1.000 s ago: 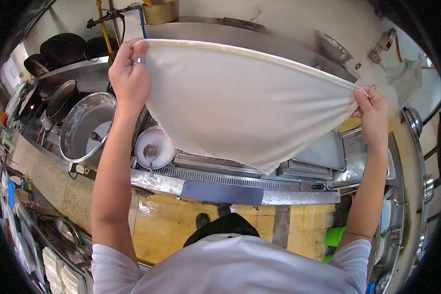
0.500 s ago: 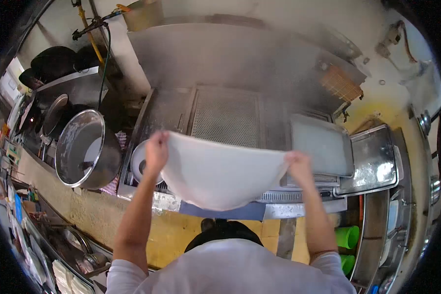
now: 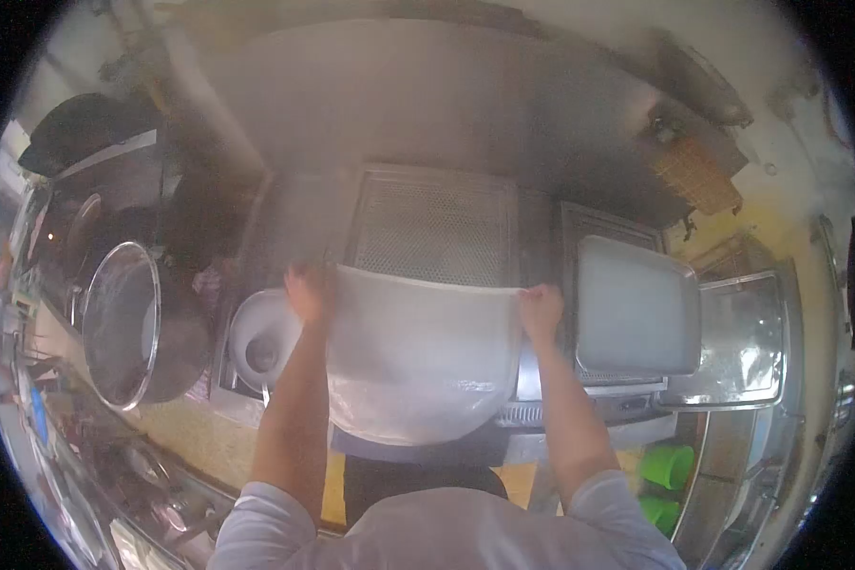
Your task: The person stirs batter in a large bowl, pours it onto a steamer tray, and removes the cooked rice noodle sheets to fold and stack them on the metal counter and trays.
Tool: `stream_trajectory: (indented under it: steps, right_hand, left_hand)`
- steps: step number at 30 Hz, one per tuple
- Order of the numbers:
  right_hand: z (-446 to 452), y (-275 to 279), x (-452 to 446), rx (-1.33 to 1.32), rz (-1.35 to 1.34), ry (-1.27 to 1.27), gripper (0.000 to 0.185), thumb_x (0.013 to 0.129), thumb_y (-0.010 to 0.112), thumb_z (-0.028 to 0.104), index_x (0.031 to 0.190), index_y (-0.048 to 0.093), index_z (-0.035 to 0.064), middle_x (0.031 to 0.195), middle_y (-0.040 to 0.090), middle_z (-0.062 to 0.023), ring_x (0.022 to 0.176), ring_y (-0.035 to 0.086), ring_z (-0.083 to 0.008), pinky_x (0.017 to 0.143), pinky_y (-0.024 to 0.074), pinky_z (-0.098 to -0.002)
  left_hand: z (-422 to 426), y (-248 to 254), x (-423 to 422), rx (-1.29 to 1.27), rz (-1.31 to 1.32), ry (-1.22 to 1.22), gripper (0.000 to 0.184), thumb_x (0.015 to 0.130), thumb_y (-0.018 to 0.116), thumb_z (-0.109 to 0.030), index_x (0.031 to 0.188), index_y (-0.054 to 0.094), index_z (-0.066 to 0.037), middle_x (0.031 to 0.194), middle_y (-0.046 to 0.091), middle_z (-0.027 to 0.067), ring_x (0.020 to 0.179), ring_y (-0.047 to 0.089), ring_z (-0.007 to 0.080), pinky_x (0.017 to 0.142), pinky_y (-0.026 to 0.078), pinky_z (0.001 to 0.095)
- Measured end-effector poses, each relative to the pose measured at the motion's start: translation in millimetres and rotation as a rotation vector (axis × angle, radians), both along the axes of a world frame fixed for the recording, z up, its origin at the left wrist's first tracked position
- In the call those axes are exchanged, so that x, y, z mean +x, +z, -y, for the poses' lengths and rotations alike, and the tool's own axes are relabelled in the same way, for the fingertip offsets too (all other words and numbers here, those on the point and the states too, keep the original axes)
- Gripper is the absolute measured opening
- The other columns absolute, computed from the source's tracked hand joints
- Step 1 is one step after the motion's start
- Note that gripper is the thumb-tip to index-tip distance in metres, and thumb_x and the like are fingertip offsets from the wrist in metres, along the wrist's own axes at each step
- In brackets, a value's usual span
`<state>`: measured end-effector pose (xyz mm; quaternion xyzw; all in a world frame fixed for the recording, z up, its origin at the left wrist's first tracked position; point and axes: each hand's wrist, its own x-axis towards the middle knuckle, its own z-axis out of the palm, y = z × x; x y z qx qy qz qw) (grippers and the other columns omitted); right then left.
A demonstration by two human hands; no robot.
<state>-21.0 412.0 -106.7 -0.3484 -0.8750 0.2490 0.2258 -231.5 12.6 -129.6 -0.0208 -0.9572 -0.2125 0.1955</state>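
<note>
A wide white cloth (image 3: 423, 356) hangs between my two hands, its upper edge stretched nearly straight. My left hand (image 3: 310, 293) is closed on its upper left corner, and my right hand (image 3: 541, 312) on the upper right corner. The lower part sags towards my body and has a wet shine near the bottom right. Just beyond the cloth lies a perforated metal steamer plate (image 3: 435, 223). Left of my left hand is a round, pale bowl (image 3: 249, 325) with a handled thing in it, perhaps a ladle. Steam blurs the view.
On the right sits a rectangular tray (image 3: 636, 309) with a whitish surface, beside a shiny metal tray (image 3: 755, 347). A large metal pot (image 3: 180, 347) stands at left. A metal backsplash (image 3: 389, 85) rises behind the steamer. Green containers (image 3: 667, 465) are low at right.
The cloth has come lower and nearer my body, still held by both hands. My right hand has moved slightly left. The view has shifted, and steam has thickened, mostly on the left.
</note>
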Motion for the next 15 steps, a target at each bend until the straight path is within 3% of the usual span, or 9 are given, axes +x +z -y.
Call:
stream_trajectory:
  steps: [2, 5, 11, 15]
  right_hand:
    - [-10.2, -1.6, -23.4, 0.032, 0.0, -0.04, 0.023, 0.073, 0.079, 0.024, 0.081, 0.075, 0.0024, 0.093, 0.07, -0.0206, 0.092, 0.068, -0.0403, 0.083, 0.0528, -0.0499]
    - [-25.4, 1.4, -54.4, 0.191, 0.061, -0.012, 0.018, 0.076, 0.075, 0.023, 0.083, 0.075, 0.0057, 0.094, 0.07, -0.0177, 0.09, 0.068, -0.0396, 0.083, 0.0523, -0.0509]
    - [-50.9, -3.0, -110.6, 0.23, 0.076, -0.089, 0.02, 0.076, 0.076, 0.026, 0.084, 0.076, 0.007, 0.097, 0.07, -0.0165, 0.096, 0.067, -0.0387, 0.086, 0.0498, -0.0539]
    - [-63.1, -0.1, -137.2, 0.2, 0.141, -0.103, 0.022, 0.078, 0.075, 0.027, 0.086, 0.076, 0.0073, 0.102, 0.07, -0.0153, 0.102, 0.066, -0.0379, 0.089, 0.048, -0.0547]
  left_hand:
    - [-17.0, 29.8, -7.9, 0.003, -0.034, -0.015, 0.018, 0.083, 0.074, -0.029, 0.089, 0.08, -0.012, 0.109, 0.067, 0.0099, 0.111, 0.059, 0.0312, 0.095, 0.043, 0.052]
    - [-28.7, 15.7, -48.1, 0.053, -0.045, -0.043, 0.019, 0.083, 0.073, -0.03, 0.089, 0.08, -0.013, 0.114, 0.066, 0.0076, 0.114, 0.058, 0.0292, 0.097, 0.041, 0.0527]
    - [-56.2, 25.7, -102.8, 0.076, -0.003, -0.118, 0.022, 0.081, 0.076, -0.031, 0.096, 0.078, -0.016, 0.119, 0.065, 0.0064, 0.118, 0.057, 0.0301, 0.102, 0.04, 0.0524]
    - [-64.1, -4.9, -146.6, 0.002, -0.083, -0.097, 0.021, 0.08, 0.075, -0.03, 0.097, 0.079, -0.018, 0.118, 0.066, 0.0063, 0.118, 0.058, 0.0291, 0.101, 0.04, 0.0517]
